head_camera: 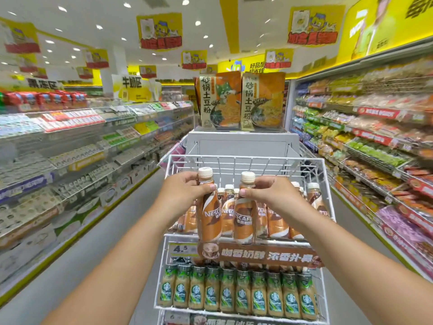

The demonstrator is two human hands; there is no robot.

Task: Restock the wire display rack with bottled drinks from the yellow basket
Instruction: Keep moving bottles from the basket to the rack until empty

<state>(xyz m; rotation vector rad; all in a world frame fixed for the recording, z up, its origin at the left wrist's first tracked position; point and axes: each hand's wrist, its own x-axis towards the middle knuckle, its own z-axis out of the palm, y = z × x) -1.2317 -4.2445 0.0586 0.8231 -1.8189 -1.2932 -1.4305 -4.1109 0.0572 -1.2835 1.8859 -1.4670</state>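
A: Head view, entry one. What are the hands doing?

B: Left hand (185,188) is pinching a brown bottle (209,207) by its neck, thumb and fingers clamped just under the cream cap. Right hand (267,192) is pinching a second bottle (243,212) the same way, fingers curled round the neck.

A: Where are the two bottles sitting relative to the rack (323,184)?

B: Both are hanging upright, side by side and near each other, in front of the top tier's front edge. Left one is riding slightly higher. Their bases are lying level with the front wire; cannot tell whether they are touching it.

A: Top tier contents?

B: Matching coffee bottles (276,221) are standing upright behind the held pair, filling the row from centre to the right side. More cream caps are showing further back.

A: Below that?

B: A brown banner (269,254) is running along the tier front, with a price tag (181,249) reading 4.5 at its left. Under it, a full row of green-label bottles (236,292) is standing shoulder to shoulder.

A: Surroundings?

B: Two noodle packs (241,99) are standing on a grey unit (243,144) behind the rack. Stocked shelves (70,141) are lining both sides of the aisle; detail is blurring there

A: Yellow basket?

B: Not showing in this view
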